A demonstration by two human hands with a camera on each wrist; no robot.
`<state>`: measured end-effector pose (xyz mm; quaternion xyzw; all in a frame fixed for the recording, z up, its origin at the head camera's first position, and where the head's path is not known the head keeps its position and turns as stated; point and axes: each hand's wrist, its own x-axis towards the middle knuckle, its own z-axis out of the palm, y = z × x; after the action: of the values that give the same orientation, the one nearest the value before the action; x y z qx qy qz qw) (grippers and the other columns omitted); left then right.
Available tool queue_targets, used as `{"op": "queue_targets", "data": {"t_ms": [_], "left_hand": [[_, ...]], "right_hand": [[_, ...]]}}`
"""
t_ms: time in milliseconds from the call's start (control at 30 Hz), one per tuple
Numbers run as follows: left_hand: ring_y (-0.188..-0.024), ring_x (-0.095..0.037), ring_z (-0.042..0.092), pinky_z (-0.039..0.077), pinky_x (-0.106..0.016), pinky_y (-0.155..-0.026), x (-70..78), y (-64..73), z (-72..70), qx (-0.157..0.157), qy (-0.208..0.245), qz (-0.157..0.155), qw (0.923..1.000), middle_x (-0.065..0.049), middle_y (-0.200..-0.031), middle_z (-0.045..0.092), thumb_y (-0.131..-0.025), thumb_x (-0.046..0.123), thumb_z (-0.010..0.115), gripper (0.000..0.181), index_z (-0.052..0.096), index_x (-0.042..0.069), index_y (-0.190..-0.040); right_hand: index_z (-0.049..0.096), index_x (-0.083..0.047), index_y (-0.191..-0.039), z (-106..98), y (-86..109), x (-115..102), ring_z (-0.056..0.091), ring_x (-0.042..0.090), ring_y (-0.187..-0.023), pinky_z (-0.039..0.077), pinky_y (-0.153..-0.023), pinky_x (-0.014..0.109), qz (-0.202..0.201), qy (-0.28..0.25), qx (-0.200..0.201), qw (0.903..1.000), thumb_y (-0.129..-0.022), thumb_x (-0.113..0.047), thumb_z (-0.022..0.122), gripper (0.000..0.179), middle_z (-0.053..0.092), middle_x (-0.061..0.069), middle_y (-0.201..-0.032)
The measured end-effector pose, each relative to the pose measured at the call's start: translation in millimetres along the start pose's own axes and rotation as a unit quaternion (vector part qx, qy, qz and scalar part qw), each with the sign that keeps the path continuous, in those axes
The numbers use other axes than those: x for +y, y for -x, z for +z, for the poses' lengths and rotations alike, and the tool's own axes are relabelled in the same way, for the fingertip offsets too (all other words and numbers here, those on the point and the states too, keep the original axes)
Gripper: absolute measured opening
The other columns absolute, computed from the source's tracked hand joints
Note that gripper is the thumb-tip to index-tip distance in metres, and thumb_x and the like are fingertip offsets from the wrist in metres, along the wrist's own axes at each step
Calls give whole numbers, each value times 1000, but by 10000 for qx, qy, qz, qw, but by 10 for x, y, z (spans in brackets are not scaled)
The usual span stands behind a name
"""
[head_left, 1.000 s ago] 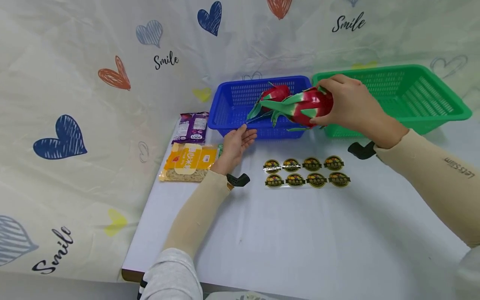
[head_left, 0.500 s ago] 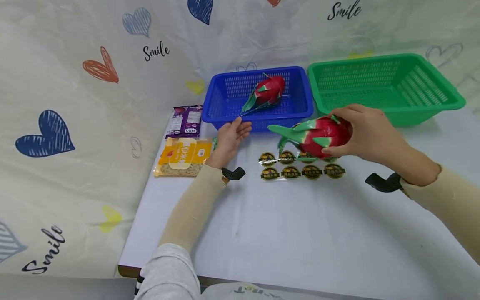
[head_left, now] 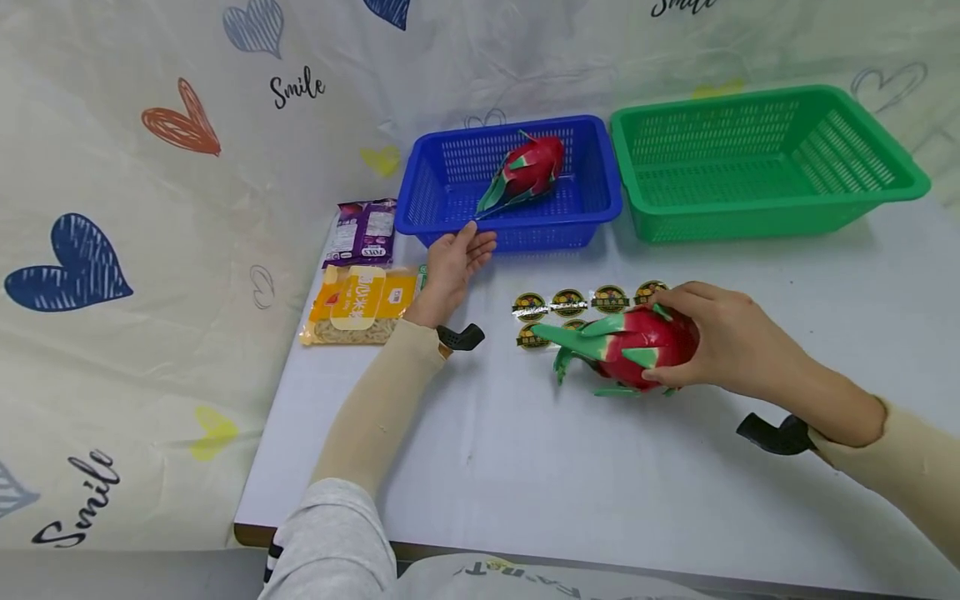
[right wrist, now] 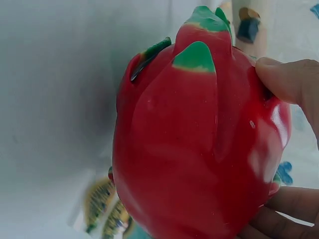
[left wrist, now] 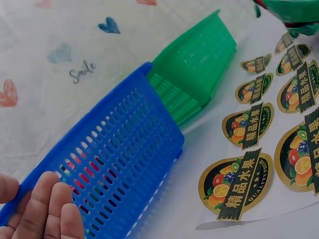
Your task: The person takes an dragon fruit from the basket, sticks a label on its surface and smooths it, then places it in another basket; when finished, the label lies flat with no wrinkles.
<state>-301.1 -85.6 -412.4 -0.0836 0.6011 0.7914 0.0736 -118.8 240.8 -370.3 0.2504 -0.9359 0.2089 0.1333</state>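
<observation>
My right hand (head_left: 738, 342) grips a red dragon fruit (head_left: 637, 346) with green leaf tips, thumb on one side and fingers on the other. The fruit lies over part of a sheet of round fruit stickers (head_left: 568, 302), and its red skin fills most of the right wrist view. My left hand (head_left: 450, 271) is at the front rim of the blue basket (head_left: 525, 240), thumb at the rim and fingers loosely extended along the outer wall. Inside that basket rests a second dragon fruit (head_left: 534, 165), partly visible through the slots in the left wrist view.
To the right of the blue basket stands a green basket (head_left: 750, 223). A purple packet (head_left: 366, 233) and a yellow packet (head_left: 363, 304) lie left of my left hand. A patterned cloth (head_left: 180, 250) hangs behind and left of the white table (head_left: 480, 483).
My right hand has carried the dragon fruit from above the front of the blue basket down toward me, over the sticker sheet. My left hand has stayed at the basket rim.
</observation>
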Motion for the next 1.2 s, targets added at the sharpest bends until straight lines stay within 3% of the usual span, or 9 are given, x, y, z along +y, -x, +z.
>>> {"op": "queue_targets", "data": {"t_ms": [533,700,767,800,900,1000,1033,1133,1200], "left_hand": [[-95,-15,76,60,-32,-98,-21,-19,34,15,-209,59,9998,-14,-117,78,-106,37,60,28,59,9,-109],[-96,-17,75,59,-37,-100,-80,-7,49,-316,-1290,50,9911,-13,-118,78,-105,34,63,34,66,5,-122],[-97,-19,74,61,-37,-95,-118,9,57,-650,-2330,82,9703,-13,-118,77,-105,32,64,33,70,6,-124],[-98,-20,73,61,-36,-92,-133,24,65,-835,-2906,124,9531,-11,-120,77,-104,31,65,31,71,8,-124],[-108,-21,70,59,-34,-90,-175,76,101,-1422,-4439,441,8836,-8,-124,74,-101,31,69,32,73,12,-126],[-119,-21,66,56,-33,-98,-195,129,150,-1943,-5229,795,8261,-6,-129,72,-95,33,77,41,72,12,-129],[-120,-20,65,54,-32,-100,-206,139,163,-2080,-5368,861,8131,-6,-128,72,-92,33,80,44,72,11,-129],[-107,-19,67,54,-30,-94,-227,174,192,-2373,-5554,870,7923,-6,-116,74,-85,28,87,48,72,9,-127],[-93,-16,66,53,-27,-83,-247,186,194,-2489,-5595,755,7870,-5,-105,74,-84,25,88,44,73,10,-123]], "right_hand": [[62,-3,-136,142,55,-227,64,39,-110,62,-83,56,383,249,-493,9977,-64,-39,100,88,63,19,-125],[61,-4,-139,121,62,-230,62,42,-115,61,-85,58,455,315,-536,9970,-63,-44,100,94,62,20,-130],[60,-6,-141,78,54,-223,60,44,-120,59,-89,62,639,263,-659,9954,-63,-50,99,98,61,21,-134],[59,-6,-142,46,43,-214,59,44,-123,57,-91,63,740,209,-748,9942,-64,-54,97,99,60,21,-136],[61,-11,-143,-68,-17,-124,58,41,-127,53,-97,65,1025,-214,-921,9902,-71,-56,93,91,62,17,-139],[66,-13,-138,-171,-117,67,63,31,-120,54,-98,53,1046,-693,-992,9871,-86,-43,85,63,70,10,-131],[69,-15,-135,-199,-155,141,65,26,-116,55,-95,46,1019,-816,-1001,9864,-90,-36,82,51,73,6,-127],[73,-17,-128,-264,-288,338,67,19,-104,54,-83,31,961,-922,-1230,9834,-100,-26,71,29,77,2,-118],[74,-18,-126,-290,-389,422,69,17,-102,54,-80,27,964,-937,-1465,9800,-103,-27,67,26,77,0,-115]]}}
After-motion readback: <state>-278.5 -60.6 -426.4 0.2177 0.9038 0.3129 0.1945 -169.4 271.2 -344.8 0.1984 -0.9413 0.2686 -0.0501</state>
